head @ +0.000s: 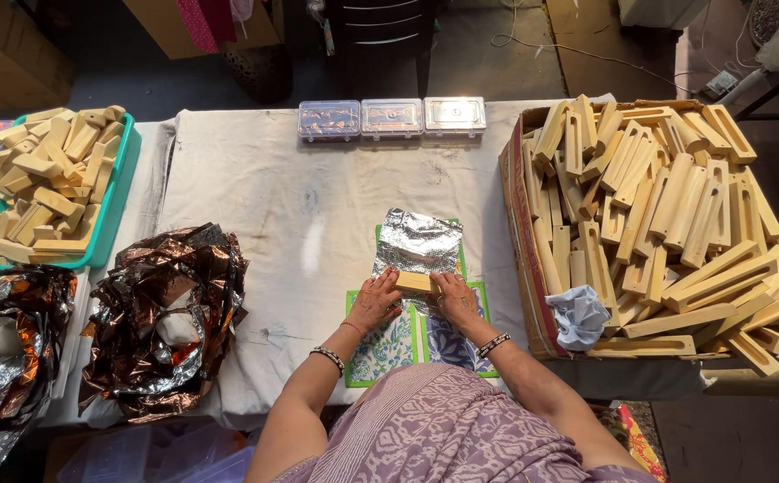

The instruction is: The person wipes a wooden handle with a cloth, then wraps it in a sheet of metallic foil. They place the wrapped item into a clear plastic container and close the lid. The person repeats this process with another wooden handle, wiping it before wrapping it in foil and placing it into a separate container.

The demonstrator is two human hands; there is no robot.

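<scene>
Hands [414, 300] pressing block [414, 282] on foil [418, 241].

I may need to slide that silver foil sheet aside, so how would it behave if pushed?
The foil sheet is creased and crinkled, so it looks thin and floppy and would probably buckle instead of sliding. The wooden block under both hands seems to pin its near edge.

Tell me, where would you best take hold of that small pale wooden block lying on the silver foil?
Probably by its two short ends, one from each side. The wooden block lies flat and crosswise on the foil sheet, its long edge facing the person. The left hand and right hand already meet it that way, fingers at either end, leaving the top face clear.
</scene>
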